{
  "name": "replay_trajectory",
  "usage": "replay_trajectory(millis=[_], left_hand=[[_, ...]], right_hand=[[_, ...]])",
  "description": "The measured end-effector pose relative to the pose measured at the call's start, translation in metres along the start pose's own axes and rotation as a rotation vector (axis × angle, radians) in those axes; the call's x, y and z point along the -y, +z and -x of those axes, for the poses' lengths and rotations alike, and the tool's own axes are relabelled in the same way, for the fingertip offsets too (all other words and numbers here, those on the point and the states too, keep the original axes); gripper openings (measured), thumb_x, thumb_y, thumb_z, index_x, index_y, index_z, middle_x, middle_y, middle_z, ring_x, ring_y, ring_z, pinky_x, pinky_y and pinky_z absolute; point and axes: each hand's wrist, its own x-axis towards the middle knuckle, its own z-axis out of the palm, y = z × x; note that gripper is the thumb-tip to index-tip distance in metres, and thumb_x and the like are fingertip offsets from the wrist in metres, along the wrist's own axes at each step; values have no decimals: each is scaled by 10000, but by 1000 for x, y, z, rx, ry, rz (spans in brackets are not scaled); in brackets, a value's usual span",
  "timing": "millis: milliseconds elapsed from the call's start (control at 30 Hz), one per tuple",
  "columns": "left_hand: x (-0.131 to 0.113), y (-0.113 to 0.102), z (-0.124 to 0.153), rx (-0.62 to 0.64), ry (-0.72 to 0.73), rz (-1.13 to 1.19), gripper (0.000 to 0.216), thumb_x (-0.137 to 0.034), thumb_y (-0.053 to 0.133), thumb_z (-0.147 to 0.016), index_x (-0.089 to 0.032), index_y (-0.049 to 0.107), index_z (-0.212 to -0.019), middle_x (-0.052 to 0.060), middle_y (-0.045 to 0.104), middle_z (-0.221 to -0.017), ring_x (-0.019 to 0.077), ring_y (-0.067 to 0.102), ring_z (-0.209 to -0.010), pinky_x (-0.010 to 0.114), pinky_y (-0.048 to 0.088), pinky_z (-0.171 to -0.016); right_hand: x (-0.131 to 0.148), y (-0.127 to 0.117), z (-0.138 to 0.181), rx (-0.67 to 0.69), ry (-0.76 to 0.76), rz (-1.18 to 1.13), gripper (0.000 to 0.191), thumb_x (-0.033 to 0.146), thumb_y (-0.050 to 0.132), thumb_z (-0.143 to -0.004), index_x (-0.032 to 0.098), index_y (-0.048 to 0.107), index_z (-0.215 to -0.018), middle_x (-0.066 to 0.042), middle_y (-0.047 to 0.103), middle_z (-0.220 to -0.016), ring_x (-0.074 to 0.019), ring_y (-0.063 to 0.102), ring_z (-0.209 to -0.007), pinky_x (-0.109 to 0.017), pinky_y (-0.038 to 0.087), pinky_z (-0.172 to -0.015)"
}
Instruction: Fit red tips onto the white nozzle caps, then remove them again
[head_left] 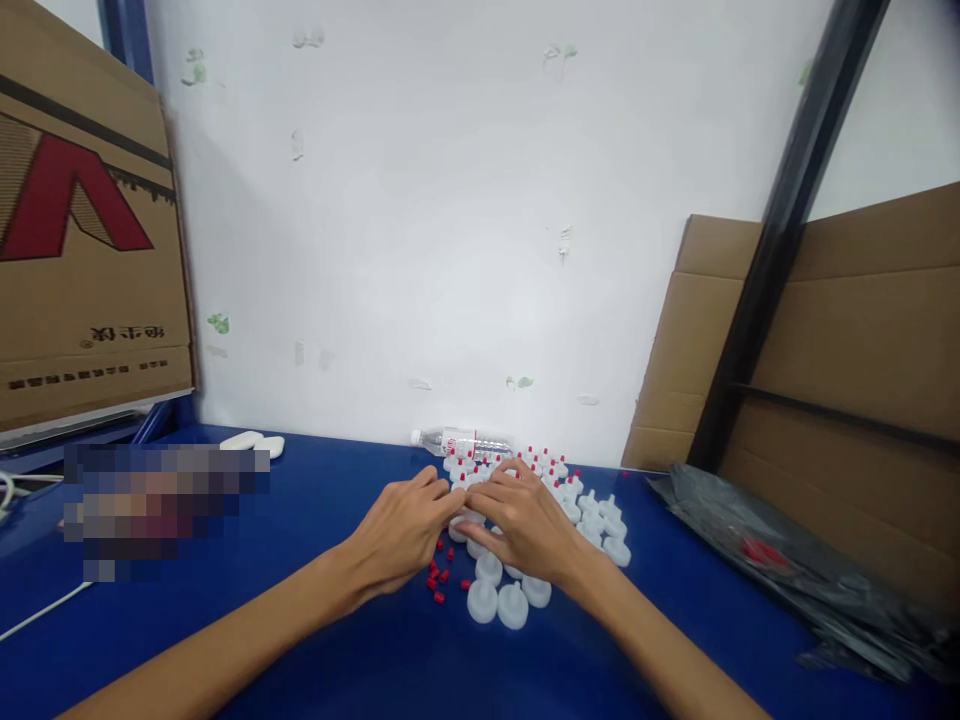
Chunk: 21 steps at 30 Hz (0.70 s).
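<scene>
My left hand [409, 525] is closed in a pinch, with its fingertips meeting those of my right hand [525, 515] over the middle of the table. My right hand is curled with its thumb stretched below the fingers. What sits between the fingertips is hidden or too small to name. White round plastic caps with narrow spouts [513, 605] stand under and around my hands. Small red tips [439, 597] lie loose on the blue table beside my left hand. Behind my hands, several white caps bear red tips on their spouts [561, 466].
A clear plastic bottle [476, 443] lies against the white wall. Grey plastic bags [795, 570] are at right, by flattened cardboard [690, 330]. A cardboard box [90, 240] stands at left. Two white objects [255, 443] and a cable [45, 612] lie on the blue table [300, 650].
</scene>
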Motion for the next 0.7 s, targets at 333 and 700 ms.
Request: replay_trajectory(millis=[333,700], left_hand=[[24,-11,6,8,-259,256,295,-358,361,-1044,-202,513,-845,-7,542,-774,188,517,-785,305,367,-671],[23,4,8,155,-164,269,211,-256,415,-1011,-234,624,-1035,33,627,-1023,224,536,-974,334,444,-769]], right_hand=[[-59,-13,36,-138,526,-98,126,356,585,-942,241,595,-991,-43,699,-1076,-231,625,-992,-379,457,-872],[-31,5,19,33,388,-205,227,403,553,-971,257,710,-896,7,716,-779,-175,637,-758,-387,378,-918]])
